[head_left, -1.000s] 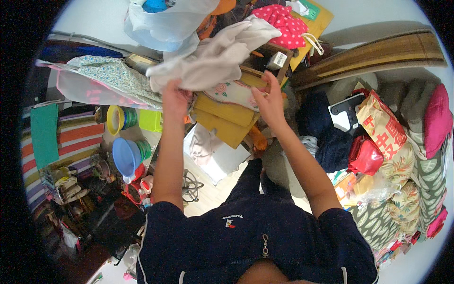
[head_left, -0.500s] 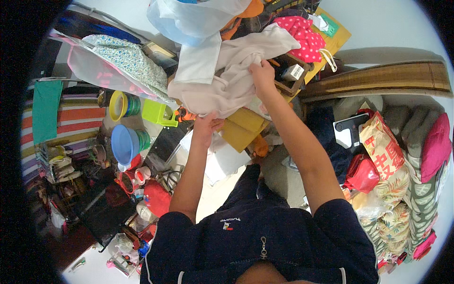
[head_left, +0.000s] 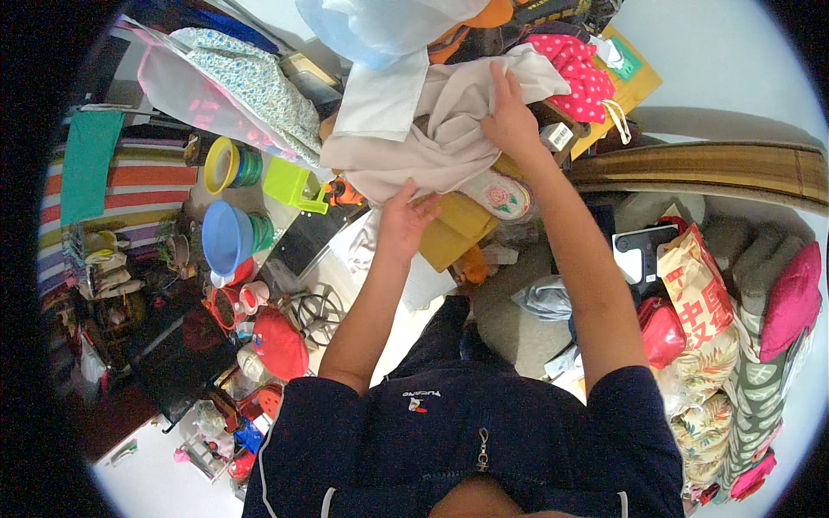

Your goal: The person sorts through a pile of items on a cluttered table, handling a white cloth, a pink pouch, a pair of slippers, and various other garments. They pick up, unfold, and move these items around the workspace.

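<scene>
A crumpled beige cloth [head_left: 453, 147] lies over a heap of things at the top middle. My right hand [head_left: 512, 116] rests on its right part, with fingers stretched out over the folds. At the near edge of the cloth is my left hand [head_left: 408, 226], its palm turned up and its fingers apart; whether it touches the cloth I cannot tell. A flat white piece [head_left: 382, 102] covers the cloth's upper left part. Below the cloth, between my hands, shows a light insole-shaped piece with a pink flower [head_left: 501, 195].
A red polka-dot fabric bag [head_left: 566, 73] and a small barcoded box [head_left: 557, 136] lie right of the cloth. A translucent bag [head_left: 371, 26] hangs over its far side. Leftward stand a lime-green plastic stool [head_left: 294, 186] and a blue basin [head_left: 226, 240]. A paper bag [head_left: 698, 281] is at the right.
My right hand has loosened its grip and moved up, its fingers now extended on the cloth. My left hand has come off the cloth's edge and opened. The flower-patterned piece has come into sight.
</scene>
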The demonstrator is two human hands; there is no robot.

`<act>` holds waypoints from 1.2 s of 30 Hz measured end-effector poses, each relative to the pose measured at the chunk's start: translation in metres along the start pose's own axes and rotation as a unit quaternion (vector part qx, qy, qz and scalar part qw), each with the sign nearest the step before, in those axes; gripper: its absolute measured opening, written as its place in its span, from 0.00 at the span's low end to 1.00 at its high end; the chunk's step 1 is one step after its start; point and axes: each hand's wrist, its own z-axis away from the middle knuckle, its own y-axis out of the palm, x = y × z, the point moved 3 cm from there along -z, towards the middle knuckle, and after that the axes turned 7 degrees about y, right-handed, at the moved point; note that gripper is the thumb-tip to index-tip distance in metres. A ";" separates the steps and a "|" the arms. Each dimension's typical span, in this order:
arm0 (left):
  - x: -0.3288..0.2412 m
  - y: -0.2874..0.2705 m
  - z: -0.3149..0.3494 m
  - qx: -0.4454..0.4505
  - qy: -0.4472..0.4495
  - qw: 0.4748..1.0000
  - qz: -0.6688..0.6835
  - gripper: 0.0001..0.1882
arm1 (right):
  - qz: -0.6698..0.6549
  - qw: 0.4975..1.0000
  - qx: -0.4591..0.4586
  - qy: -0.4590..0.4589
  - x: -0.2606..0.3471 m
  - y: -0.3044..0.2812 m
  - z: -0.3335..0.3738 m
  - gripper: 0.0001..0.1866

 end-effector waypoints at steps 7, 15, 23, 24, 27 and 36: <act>0.002 0.019 0.011 0.025 -0.014 0.999 0.019 0.29 | 0.151 0.981 0.117 -0.017 0.005 0.008 -0.021 0.23; -0.005 0.046 0.021 0.081 0.035 0.992 0.085 0.35 | 0.001 0.943 0.044 -0.331 0.039 -0.007 0.130 0.13; 0.013 -0.025 0.012 0.134 -0.081 0.980 0.125 0.23 | -0.136 0.947 0.153 -0.246 0.048 -0.011 0.190 0.20; 0.010 -0.030 0.010 0.142 -0.087 0.979 0.115 0.22 | -0.163 0.948 0.161 -0.223 0.044 -0.010 0.190 0.21; 0.004 -0.033 0.011 0.141 -0.035 0.982 0.119 0.21 | -0.218 0.948 0.171 -0.154 0.034 -0.009 0.186 0.23; 0.019 -0.005 0.019 0.021 0.019 0.996 0.082 0.23 | -0.188 0.976 0.098 -0.047 0.015 -0.020 0.172 0.23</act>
